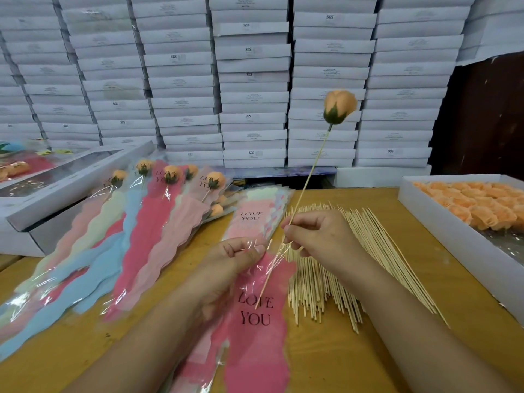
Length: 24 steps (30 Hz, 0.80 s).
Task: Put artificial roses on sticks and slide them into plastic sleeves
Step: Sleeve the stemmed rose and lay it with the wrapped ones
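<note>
At the left, finished sleeved roses (pixel 170 211) lie fanned on the wooden table (pixel 397 350). Your left hand (pixel 232 259) pinches the mouth of the pink "LOVE YOU" sleeve (pixel 255 336). Your right hand (pixel 320 234) pinches the stick (pixel 309 177) of the orange rose (pixel 339 106), with its lower end inside the sleeve. Further right lie loose sticks (pixel 326 279) and a box of roses (pixel 453 236).

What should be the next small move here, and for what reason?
Probably the right hand should push the stick further down into the pink sleeve. The left hand pinches the sleeve's mouth open and the stick's lower end is already inside, near the "LOVE YOU" print, but the orange rose is high above the sleeve.
</note>
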### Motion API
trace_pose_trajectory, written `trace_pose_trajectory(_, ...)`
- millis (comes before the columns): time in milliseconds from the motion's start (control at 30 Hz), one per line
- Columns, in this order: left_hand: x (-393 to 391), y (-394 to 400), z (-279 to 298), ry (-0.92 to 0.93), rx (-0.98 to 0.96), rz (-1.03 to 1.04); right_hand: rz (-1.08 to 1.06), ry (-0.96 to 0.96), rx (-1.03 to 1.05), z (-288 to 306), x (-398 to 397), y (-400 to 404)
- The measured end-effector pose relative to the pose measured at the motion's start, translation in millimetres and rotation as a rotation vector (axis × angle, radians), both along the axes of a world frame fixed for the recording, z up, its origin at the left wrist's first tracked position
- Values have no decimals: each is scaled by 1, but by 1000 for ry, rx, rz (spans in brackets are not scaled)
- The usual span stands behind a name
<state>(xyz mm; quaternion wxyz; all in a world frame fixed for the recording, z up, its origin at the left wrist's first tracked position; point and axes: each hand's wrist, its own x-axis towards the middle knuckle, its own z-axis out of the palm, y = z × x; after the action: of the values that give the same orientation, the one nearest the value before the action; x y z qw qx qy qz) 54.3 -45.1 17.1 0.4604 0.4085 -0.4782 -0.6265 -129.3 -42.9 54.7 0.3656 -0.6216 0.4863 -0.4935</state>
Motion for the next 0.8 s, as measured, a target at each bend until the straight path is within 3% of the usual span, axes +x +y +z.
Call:
trace_pose_trajectory(267,2,2,1,-150,-38,-29,41,39,4,-9,6,-3)
trace_pose_trajectory(533,0,2,1,-51,7,10,71,30,101,-11,6,-2)
trace_pose_trajectory(800,-2,5,3,-42,55,-25,-19,-65,53,-10,2,-7)
